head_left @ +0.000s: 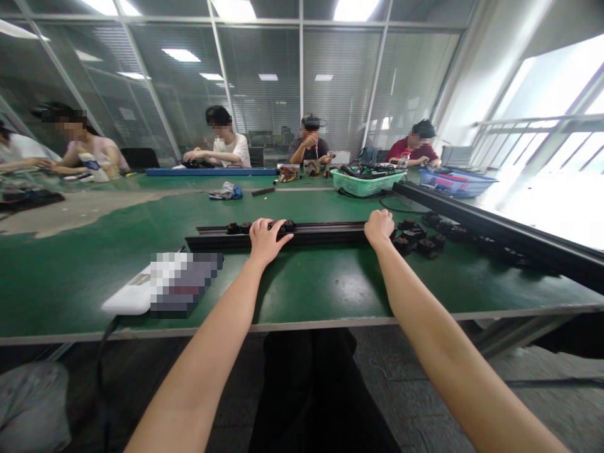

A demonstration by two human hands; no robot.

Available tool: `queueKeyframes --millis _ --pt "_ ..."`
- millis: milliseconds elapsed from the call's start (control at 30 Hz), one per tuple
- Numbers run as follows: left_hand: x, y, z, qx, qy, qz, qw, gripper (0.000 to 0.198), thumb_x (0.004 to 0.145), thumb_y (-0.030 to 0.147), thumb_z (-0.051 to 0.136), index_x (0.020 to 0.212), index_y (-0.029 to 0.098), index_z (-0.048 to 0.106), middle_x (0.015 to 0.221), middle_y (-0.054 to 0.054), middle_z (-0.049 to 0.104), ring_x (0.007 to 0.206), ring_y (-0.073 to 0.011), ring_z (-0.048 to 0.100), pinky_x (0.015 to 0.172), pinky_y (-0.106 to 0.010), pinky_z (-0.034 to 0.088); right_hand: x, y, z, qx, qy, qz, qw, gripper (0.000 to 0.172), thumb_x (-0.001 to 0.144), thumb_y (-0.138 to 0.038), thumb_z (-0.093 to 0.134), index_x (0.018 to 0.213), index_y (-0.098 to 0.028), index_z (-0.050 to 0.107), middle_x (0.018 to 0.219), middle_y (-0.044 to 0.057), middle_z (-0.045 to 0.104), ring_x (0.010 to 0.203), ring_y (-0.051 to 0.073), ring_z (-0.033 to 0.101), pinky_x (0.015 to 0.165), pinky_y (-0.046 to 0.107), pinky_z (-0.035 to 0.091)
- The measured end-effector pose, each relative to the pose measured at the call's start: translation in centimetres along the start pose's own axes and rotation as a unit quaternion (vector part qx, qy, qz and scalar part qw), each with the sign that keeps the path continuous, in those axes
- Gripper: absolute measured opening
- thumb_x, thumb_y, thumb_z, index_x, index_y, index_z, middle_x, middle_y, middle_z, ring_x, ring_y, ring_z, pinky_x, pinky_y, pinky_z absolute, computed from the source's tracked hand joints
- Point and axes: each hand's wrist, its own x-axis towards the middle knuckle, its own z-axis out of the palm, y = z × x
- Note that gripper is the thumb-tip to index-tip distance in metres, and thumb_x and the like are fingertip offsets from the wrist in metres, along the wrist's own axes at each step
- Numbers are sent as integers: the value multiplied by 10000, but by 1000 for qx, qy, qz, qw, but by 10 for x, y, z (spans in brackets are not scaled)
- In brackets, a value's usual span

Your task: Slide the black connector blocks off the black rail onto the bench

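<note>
A long black rail (325, 233) lies across the green table (94, 270) in front of me. My left hand (267, 239) rests on the rail near its middle, fingers curled over small black parts (238, 227) seated in the rail. My right hand (379, 226) is closed in a fist at the rail's right end, gripping it. Just right of that hand lies a heap of small black parts (419, 238).
A longer black rail (495, 229) runs diagonally along the right side. A white and grey box (160, 289) sits at the left front. A green basket (365, 182) of cables, a blue tray (455, 182) and several seated people are at the far side.
</note>
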Motion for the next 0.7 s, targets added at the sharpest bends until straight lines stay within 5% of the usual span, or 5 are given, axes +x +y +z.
queueKeyframes --millis 700 --pt "1 -4 6 0 16 6 1000 542 1020 583 637 1493 323 685 1430 -139 603 1439 -371 436 1265 -547 321 15 13 6 6 9 16 1000 416 1007 -37 462 1343 -3 705 1404 273 623 1346 316 547 1054 371 486"
